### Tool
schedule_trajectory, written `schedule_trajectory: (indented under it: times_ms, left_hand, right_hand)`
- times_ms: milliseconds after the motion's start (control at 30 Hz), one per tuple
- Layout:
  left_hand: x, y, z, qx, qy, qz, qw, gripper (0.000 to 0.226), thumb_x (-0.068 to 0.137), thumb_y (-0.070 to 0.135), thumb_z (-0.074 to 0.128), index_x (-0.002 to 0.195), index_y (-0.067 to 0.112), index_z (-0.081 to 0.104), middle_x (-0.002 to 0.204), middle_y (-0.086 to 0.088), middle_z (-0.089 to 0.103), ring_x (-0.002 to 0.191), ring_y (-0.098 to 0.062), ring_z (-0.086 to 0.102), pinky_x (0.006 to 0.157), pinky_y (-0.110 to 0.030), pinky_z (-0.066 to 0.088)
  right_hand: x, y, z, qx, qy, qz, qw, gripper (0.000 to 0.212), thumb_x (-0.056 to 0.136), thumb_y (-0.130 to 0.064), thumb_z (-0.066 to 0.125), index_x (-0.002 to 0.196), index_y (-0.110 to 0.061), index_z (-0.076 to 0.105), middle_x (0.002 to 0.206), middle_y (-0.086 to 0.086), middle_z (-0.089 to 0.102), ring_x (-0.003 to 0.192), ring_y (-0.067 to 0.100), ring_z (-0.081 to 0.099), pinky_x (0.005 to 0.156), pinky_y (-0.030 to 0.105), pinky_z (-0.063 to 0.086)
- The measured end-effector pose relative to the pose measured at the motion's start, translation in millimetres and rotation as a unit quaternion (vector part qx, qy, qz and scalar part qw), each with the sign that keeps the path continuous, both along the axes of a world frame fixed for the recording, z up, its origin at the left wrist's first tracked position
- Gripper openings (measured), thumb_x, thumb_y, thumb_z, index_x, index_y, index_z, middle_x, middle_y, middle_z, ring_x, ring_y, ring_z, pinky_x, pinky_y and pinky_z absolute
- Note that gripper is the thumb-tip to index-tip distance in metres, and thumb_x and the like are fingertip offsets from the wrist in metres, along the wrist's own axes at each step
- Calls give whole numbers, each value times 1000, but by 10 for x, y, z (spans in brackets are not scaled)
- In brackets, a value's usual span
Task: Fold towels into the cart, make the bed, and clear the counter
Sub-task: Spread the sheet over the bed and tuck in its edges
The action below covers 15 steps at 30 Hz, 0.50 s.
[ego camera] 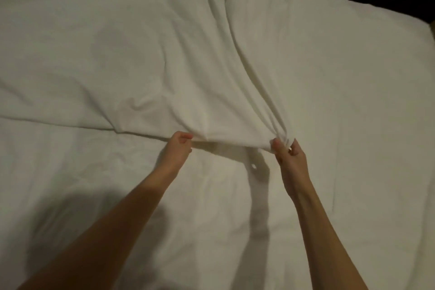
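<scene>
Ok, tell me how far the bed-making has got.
Done: a white sheet covers the mattress. In hand: left hand and right hand both grip the near edge of the white duvet. Left: the duvet is bunched and creased, not spread. Towels, cart and counter are out of view.

The duvet (164,54) lay across the far part of the bed (353,172), its near edge lifted off the bed. The left hand (177,148) pinched that edge; the right hand (290,158), to its right, gripped a bunched fold.
</scene>
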State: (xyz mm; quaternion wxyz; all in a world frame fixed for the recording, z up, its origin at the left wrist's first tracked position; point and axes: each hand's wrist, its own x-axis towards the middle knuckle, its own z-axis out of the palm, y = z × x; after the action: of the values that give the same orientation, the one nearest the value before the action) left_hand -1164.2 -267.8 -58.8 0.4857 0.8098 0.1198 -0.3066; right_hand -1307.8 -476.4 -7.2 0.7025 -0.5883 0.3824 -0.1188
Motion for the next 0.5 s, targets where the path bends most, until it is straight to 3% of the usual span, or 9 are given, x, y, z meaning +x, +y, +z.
schedule_trajectory:
  times_ms: [67, 167, 267, 400, 467, 500]
  left_hand:
    - [-148, -128, -7, 6, 15, 7, 1000, 12, 93, 30, 51, 99, 22, 57, 78, -2, 61, 63, -14, 53, 66, -29, 42]
    - [-396, -435, 48, -34, 45, 44, 997, 21, 95, 37, 51, 99, 17, 55, 77, 1, 62, 65, -13, 56, 55, -25, 41]
    - [-601, -655, 42, -64, 93, 91, 990, 30, 92, 43, 54, 99, 14, 56, 90, -3, 65, 74, -16, 64, 56, -26, 47]
    - [-704, -651, -45, -165, 173, 280, 930, 65, 76, 35, 78, 124, 8, 44, 118, -9, 59, 97, -27, 65, 57, -30, 56]
    - [-734, -625, -79, -201, 201, 296, 912, 63, 76, 26, 79, 126, 9, 46, 122, -9, 59, 105, -24, 62, 67, -34, 55]
    - [-756, -624, -110, -217, 220, 282, 908, 56, 80, 22, 75, 127, 9, 47, 123, -8, 59, 108, -22, 60, 73, -35, 54]
  right_hand:
    - [-67, -159, 91, -56, 14, 16, 998, 7, 92, -18, 60, 90, -23, 65, 83, -10, 68, 77, -1, 63, 69, 14, 48]
    - [-293, -396, 146, -151, 73, 70, 983, 16, 89, -22, 64, 74, -19, 64, 63, -9, 61, 58, 1, 54, 58, 16, 42]
    - [-631, -579, 42, -202, 140, 81, 966, 24, 85, -25, 69, 67, -13, 62, 58, -3, 57, 52, 3, 47, 51, 15, 35]
    - [-844, -579, -239, -157, 223, 111, 956, 27, 82, -29, 72, 71, -6, 64, 64, 5, 60, 62, 19, 54, 58, 27, 41]
    - [-847, -623, -348, -158, 250, 112, 949, 33, 79, -31, 75, 64, -5, 60, 65, 10, 57, 60, 22, 53, 57, 30, 42]
    - [-877, -657, -389, -165, 261, 114, 944, 42, 77, -32, 77, 57, -6, 52, 60, 9, 48, 55, 22, 46, 52, 28, 36]
